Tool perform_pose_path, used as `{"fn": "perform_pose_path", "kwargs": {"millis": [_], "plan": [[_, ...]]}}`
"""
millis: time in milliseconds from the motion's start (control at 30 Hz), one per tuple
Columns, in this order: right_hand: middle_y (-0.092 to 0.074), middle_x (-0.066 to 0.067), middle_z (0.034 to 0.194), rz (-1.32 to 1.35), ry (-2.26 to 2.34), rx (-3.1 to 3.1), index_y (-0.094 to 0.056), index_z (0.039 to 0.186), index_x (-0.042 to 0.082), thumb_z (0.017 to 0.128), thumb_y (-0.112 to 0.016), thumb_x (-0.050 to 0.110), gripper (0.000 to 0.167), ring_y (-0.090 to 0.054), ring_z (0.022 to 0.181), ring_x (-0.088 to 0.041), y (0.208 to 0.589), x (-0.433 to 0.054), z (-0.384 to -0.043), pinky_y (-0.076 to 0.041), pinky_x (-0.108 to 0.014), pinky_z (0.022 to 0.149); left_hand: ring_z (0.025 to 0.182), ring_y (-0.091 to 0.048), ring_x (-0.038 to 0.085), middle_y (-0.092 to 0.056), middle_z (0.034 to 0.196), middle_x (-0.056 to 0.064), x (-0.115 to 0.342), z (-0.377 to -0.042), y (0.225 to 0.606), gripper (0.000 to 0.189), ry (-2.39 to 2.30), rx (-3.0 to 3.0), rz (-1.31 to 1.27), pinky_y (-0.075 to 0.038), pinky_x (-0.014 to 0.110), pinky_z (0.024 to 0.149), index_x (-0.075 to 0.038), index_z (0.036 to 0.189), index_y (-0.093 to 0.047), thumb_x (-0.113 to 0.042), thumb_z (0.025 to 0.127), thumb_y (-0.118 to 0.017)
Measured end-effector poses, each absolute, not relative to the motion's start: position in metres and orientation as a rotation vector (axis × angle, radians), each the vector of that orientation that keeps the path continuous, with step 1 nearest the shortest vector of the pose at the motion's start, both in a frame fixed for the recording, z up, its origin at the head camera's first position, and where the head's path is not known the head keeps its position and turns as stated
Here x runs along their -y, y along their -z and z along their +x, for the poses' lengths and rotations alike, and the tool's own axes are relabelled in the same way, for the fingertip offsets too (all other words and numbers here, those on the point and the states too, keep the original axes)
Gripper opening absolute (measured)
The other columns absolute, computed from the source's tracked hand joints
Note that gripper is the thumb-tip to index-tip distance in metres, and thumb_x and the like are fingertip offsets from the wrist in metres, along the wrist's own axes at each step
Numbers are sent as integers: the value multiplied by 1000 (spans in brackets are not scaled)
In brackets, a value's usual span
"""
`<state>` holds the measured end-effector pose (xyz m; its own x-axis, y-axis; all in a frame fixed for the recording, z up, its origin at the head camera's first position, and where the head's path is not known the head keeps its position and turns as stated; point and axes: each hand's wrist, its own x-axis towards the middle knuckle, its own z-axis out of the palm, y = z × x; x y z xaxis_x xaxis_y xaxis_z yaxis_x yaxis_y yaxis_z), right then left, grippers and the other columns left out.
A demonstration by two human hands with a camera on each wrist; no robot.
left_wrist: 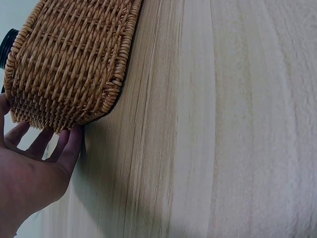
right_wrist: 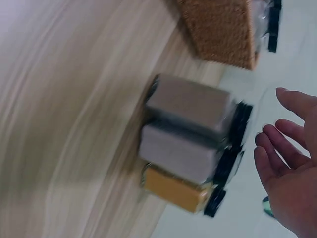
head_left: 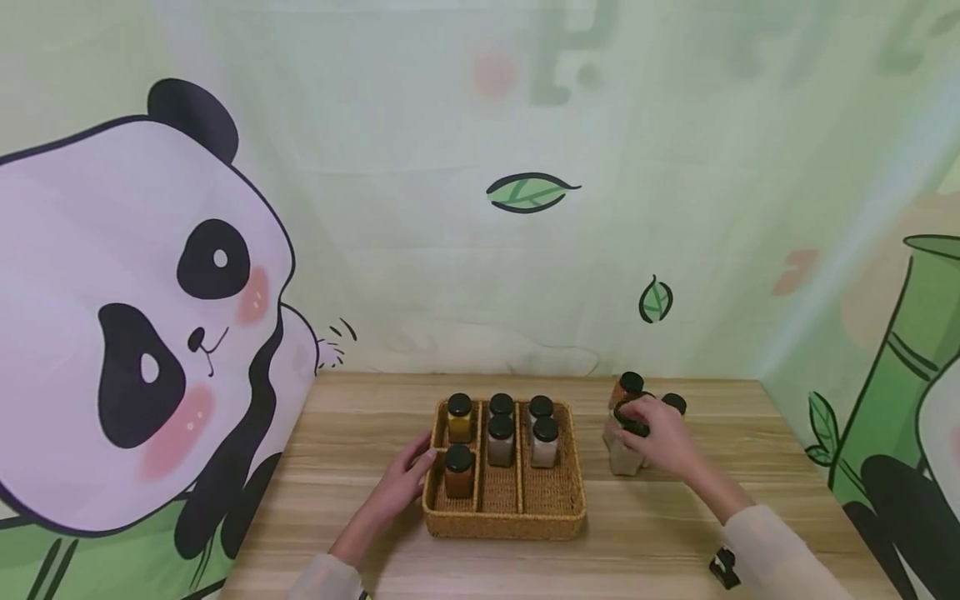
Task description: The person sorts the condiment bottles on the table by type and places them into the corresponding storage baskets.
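Note:
A wicker basket (head_left: 504,525) with three compartments stands on the wooden table. The left compartment has a yellow-filled jar (head_left: 460,423) behind a red-brown jar (head_left: 459,477); pale jars with black lids, such as one pale jar (head_left: 545,446), stand in the other two. My left hand (head_left: 405,479) touches the basket's left side, its fingers (left_wrist: 72,146) fairly straight against the wicker wall. Over a group of jars to the right hovers my right hand (head_left: 660,433). In the right wrist view its loosely bent fingers are apart from the black lid (right_wrist: 240,124) of a grey-brown jar (right_wrist: 190,101).
Beside that jar stand another greyish jar (right_wrist: 178,152) and an orange-yellow jar (right_wrist: 176,188). A red-brown jar (head_left: 627,390) is at the back of the group. A small black object (head_left: 724,568) lies near my right sleeve. A printed panda backdrop (head_left: 420,208) rises behind the table (head_left: 637,542).

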<state>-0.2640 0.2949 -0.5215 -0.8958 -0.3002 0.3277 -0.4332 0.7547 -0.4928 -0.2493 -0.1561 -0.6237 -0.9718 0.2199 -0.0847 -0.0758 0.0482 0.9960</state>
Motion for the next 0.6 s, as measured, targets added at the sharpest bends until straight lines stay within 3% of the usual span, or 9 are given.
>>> {"fn": "perform_pose_path", "kwargs": {"millis": [600], "plan": [[-67, -16, 110, 679, -531, 2783, -73, 113, -5, 81, -92, 6, 39, -65, 106, -39, 540, -314, -264, -59, -56, 90, 147, -43, 43, -35, 167, 24, 156, -251, 628, 60, -2023, -2114, 119, -53, 52, 109, -7, 165, -35, -31, 114, -53]]}}
